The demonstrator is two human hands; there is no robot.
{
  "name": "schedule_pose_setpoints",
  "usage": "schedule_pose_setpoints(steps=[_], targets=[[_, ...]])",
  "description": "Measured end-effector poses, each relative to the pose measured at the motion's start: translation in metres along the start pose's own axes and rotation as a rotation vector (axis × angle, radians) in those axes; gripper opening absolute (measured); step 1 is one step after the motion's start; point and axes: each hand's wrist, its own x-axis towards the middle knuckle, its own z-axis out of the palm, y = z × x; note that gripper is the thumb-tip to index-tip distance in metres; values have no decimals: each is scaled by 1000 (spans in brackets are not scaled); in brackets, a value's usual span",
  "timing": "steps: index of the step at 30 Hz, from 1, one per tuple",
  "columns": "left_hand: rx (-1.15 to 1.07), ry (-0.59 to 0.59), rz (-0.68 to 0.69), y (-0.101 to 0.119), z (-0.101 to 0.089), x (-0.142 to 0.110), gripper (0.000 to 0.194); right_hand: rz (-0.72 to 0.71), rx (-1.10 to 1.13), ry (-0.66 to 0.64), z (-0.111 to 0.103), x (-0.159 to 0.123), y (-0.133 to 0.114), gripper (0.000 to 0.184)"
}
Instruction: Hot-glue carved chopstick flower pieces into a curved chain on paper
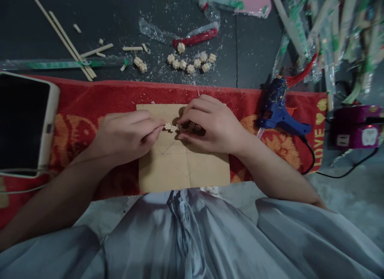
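Observation:
A short row of small flower-shaped wooden stick clusters lies over a tan cardboard sheet marked with faint pencil lines. My left hand has its thumb and forefinger pinched at the left end of the row. My right hand curls over the middle and right part, its thumb and fingers closed about the clusters. That hand partly hides the row, so its full length does not show. Beyond the sheet, several loose stick clusters sit on the dark table.
A red patterned towel lies under the cardboard. At the right are a blue glue gun with its cord, a purple box and plastic-wrapped bundles. A phone or tablet is at left, below thin wooden sticks.

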Motion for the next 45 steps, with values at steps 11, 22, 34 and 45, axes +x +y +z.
schedule_pose_setpoints(steps=[11, 22, 34, 45], targets=[[-48, -139, -83, -2, -6, 0, 55, 27, -1, -33, -1, 1, -1, 24], [-57, -156, -79, -7, -2, -2, 50, 2, -7, -16, 0, 0, 0, 26], [-83, -138, -4, -10, -5, -1, 48, 55, 9, -55, 0, -1, -1, 27], [-87, -153, 6, -10, -6, 0, 50, 0, 18, -5, 1, 0, 2, 23]])
